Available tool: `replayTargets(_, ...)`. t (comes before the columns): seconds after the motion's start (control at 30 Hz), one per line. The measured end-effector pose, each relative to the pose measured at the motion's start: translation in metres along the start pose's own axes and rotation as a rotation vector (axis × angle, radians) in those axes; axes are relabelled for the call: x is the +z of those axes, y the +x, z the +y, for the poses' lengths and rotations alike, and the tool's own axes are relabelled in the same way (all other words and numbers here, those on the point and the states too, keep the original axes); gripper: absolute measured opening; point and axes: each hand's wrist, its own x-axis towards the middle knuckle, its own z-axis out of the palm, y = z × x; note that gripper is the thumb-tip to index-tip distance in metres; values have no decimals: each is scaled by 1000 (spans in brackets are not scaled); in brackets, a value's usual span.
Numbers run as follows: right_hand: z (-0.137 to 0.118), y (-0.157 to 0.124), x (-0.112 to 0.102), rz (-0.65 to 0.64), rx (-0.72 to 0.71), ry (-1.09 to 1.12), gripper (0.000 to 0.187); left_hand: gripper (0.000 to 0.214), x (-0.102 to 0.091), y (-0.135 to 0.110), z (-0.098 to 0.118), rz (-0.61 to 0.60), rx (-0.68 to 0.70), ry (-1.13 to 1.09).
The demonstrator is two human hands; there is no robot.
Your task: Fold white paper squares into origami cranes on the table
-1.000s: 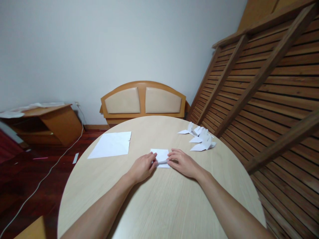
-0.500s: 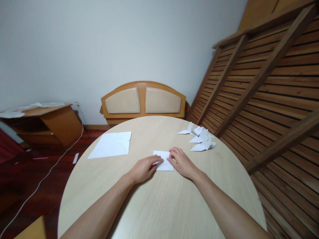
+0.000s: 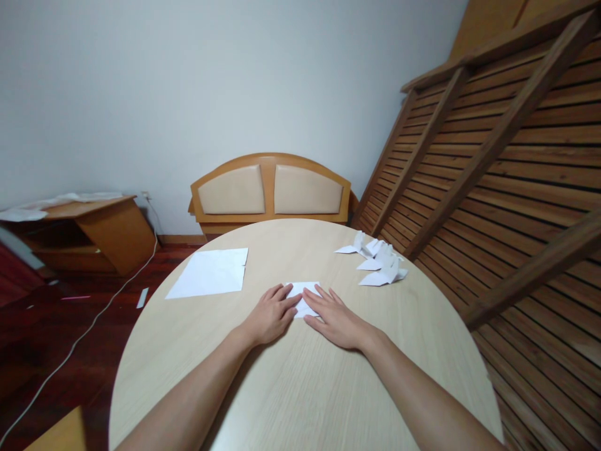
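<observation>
A small folded piece of white paper lies flat on the round wooden table. My left hand rests over its left edge, fingers stretched out and slightly apart. From the other side my right hand lies on the paper with its fingers spread, covering much of the right part. Both hands press down on the sheet, and neither grips it. The paper's fold lines are mostly hidden under the fingers.
Several folded paper cranes sit in a cluster at the table's far right. A larger white paper sheet lies at the left. Beyond the table stand a padded headboard and, on the right, a leaning slatted wooden frame.
My right hand has gone from curled fingers at the paper's right edge to lying flat with spread fingers. The paper has shifted slightly left and away. My left hand's fingers have spread.
</observation>
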Motion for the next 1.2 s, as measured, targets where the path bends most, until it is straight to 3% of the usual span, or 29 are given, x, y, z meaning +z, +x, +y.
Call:
replayTargets(0.23,7,-2,-1,-10,49,29,62,52,-21,-3,-8,-152,-5,-79)
replayTargets(0.37,10,-1,0,7,50,18,62,60,-30,-7,-11,-180,-7,-121)
replayTargets(0.5,10,1,-1,73,12,-2,58,59,-28,-8,-12,-171,-5,-138)
replayTargets(0.67,4,6,-5,237,-83,-9,55,42,-23,-5,-5,-102,-5,-199)
replayTargets(0.77,1,9,-7,296,-119,-26,37,29,-20,-2,-1,-57,16,-225)
replayTargets(0.9,1,10,-9,300,-150,-36,17,9,-19,0,1,-26,42,-206)
replayTargets(1.2,1,9,-11,317,-145,21,17,14,-24,5,5,27,-3,-139)
